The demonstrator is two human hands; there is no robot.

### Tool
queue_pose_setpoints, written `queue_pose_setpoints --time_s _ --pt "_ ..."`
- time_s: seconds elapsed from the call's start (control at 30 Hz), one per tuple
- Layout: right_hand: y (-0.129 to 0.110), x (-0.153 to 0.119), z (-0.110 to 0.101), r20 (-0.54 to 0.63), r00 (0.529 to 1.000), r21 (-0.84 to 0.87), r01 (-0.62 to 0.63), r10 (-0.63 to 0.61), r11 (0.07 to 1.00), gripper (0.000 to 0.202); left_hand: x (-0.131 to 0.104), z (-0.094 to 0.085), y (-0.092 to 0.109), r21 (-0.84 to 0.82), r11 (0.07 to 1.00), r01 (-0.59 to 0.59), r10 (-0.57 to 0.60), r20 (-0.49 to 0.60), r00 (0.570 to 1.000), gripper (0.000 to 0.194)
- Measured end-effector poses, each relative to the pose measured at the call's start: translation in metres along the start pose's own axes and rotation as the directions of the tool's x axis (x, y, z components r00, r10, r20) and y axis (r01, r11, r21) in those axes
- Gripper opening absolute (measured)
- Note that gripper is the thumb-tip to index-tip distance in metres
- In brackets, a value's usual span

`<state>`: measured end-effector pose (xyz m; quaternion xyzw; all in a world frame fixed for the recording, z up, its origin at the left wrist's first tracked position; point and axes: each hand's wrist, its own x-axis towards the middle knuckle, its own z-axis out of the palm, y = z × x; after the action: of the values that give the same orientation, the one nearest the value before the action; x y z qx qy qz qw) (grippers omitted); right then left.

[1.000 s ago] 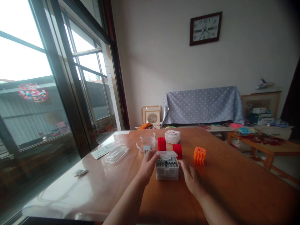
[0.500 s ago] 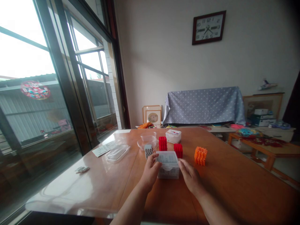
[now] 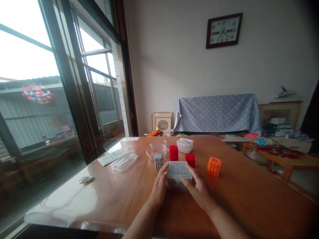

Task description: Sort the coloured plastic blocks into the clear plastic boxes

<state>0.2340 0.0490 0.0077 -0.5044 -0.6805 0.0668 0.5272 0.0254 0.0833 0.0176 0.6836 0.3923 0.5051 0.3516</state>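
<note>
A second earlier the lid stood ajar over grey pieces in the plastic box (image 3: 178, 175); by this moment it lay flat on top, so the box looked closed. The left hand (image 3: 159, 188) pressed its left wall with fingers together, while the right hand (image 3: 198, 188) lay spread over the front right corner. The box sat mid-table (image 3: 249, 199), a grey block (image 3: 158, 161) at its 11 o'clock and an orange block (image 3: 214, 166) at 2 o'clock. No writing was readable except the wall clock's (image 3: 223, 30) numerals.
</note>
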Motion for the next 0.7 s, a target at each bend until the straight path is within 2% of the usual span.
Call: queue_pose_setpoints --time_s 0.17,0.27,0.37,0.47,0.7 --pt "0.004 -0.001 0.000 0.020 1.000 0.029 -0.010 0.009 1.000 0.063 -0.004 0.001 -0.002 -0.018 0.999 -0.049 0.049 0.009 0.999 0.049" --pt "0.006 -0.002 0.002 0.010 1.000 0.047 -0.014 0.014 0.999 0.063 -0.008 0.006 -0.007 -0.044 0.990 -0.136 0.137 0.010 0.991 0.060" --pt "0.007 -0.003 0.003 0.003 1.000 0.054 -0.012 0.012 0.998 0.064 -0.010 0.009 -0.009 0.022 0.974 -0.226 0.226 0.013 0.974 0.072" --pt "0.007 -0.003 0.003 0.008 1.000 0.055 -0.009 0.008 0.998 0.064 -0.010 0.009 -0.009 0.089 0.959 -0.267 0.267 0.022 0.964 0.070" --pt "0.007 -0.003 0.003 0.010 1.000 0.058 -0.021 0.020 0.998 0.065 -0.010 0.010 -0.008 0.117 0.955 -0.273 0.273 0.020 0.962 0.061"
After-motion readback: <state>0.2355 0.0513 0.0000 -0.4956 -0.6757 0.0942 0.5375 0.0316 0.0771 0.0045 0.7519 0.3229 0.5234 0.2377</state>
